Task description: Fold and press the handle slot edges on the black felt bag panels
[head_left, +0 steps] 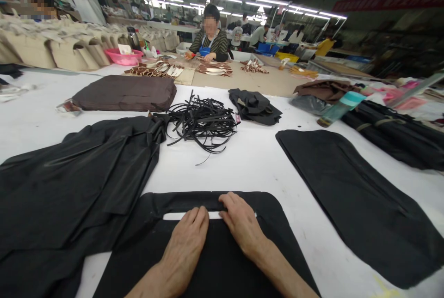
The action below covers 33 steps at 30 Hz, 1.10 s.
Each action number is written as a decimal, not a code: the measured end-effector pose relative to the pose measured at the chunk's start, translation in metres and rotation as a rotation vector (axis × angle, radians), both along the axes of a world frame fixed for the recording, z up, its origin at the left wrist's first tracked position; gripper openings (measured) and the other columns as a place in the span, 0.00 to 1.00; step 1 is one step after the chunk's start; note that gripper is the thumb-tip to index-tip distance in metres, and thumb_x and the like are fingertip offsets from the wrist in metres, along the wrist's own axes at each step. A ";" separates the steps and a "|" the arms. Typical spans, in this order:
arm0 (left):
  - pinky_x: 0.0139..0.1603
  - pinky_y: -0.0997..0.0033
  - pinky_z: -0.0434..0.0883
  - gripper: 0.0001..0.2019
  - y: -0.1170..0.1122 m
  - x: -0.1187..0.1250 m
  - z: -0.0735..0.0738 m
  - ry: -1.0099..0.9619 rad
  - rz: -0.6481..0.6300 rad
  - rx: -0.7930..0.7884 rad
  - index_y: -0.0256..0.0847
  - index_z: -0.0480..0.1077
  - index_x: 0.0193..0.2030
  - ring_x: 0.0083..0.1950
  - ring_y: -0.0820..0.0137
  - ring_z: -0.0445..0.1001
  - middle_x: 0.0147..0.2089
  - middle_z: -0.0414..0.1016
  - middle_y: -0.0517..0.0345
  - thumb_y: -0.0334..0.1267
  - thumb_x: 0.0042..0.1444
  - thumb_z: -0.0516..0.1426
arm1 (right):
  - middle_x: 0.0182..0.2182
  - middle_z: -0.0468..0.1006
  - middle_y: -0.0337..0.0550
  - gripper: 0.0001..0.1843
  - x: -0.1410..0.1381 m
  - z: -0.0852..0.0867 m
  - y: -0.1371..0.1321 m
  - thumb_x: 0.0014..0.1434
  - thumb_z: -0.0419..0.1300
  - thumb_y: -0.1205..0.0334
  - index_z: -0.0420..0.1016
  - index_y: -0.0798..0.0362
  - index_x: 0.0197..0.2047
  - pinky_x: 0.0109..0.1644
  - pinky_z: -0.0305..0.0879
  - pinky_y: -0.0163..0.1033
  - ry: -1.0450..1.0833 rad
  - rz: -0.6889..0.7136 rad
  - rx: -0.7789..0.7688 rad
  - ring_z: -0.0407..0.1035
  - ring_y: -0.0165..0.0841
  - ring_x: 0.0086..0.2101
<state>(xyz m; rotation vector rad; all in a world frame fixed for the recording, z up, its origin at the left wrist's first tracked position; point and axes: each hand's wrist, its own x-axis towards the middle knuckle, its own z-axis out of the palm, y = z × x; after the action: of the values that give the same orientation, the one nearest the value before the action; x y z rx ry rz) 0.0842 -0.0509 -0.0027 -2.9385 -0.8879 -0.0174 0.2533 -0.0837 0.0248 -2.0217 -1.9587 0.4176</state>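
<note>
1. Pressing down on a black cut panel, both hands are lying flat at its slot-shaped handle opening, near the table's closest edge.
2. The left hand is resting palm down just below the slot, fingers stretched out and close together, gripping nothing.
3. The right hand is reaching across the slot's right end, its fingertips touching the narrow band above the opening. Its fingers are likewise extended, not pinching.
4. The step in hand is looking like smoothing or lining up the fabric around the opening. A further move would be calling for even pressure, so that the band is not creeping out of line.
5. Lying around the panel on the white table are a heap of black fabric to the left, a tangle of black strips beyond, and another flat black panel to the right.
6. A co-worker is sitting well apart at the far side, handling brown pieces.
</note>
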 end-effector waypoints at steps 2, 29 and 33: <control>0.52 0.62 0.70 0.25 0.001 -0.002 -0.001 0.001 0.012 0.002 0.29 0.64 0.54 0.50 0.60 0.69 0.52 0.69 0.44 0.16 0.48 0.48 | 0.37 0.70 0.39 0.08 0.015 -0.003 -0.008 0.58 0.53 0.72 0.67 0.51 0.40 0.43 0.59 0.36 -0.021 -0.003 0.016 0.64 0.33 0.39; 0.26 0.63 0.65 0.38 -0.014 0.059 0.023 0.449 0.033 0.257 0.61 0.40 0.65 0.29 0.58 0.71 0.30 0.69 0.51 0.21 0.53 0.47 | 0.29 0.77 0.43 0.05 0.047 0.020 0.006 0.53 0.56 0.68 0.72 0.54 0.29 0.32 0.55 0.35 -0.140 -0.192 -0.328 0.70 0.34 0.32; 0.26 0.61 0.67 0.40 -0.013 0.063 0.029 0.557 -0.009 0.288 0.62 0.35 0.65 0.28 0.58 0.73 0.31 0.71 0.50 0.20 0.53 0.46 | 0.31 0.75 0.38 0.02 0.063 0.017 -0.006 0.53 0.56 0.66 0.70 0.52 0.31 0.36 0.54 0.34 -0.084 -0.192 -0.296 0.67 0.31 0.34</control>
<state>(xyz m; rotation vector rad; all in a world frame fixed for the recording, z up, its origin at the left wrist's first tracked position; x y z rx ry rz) 0.1470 -0.0641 0.0263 -2.4730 -0.7086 0.5879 0.3161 -0.0899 0.0418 -2.4213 -1.8140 0.6160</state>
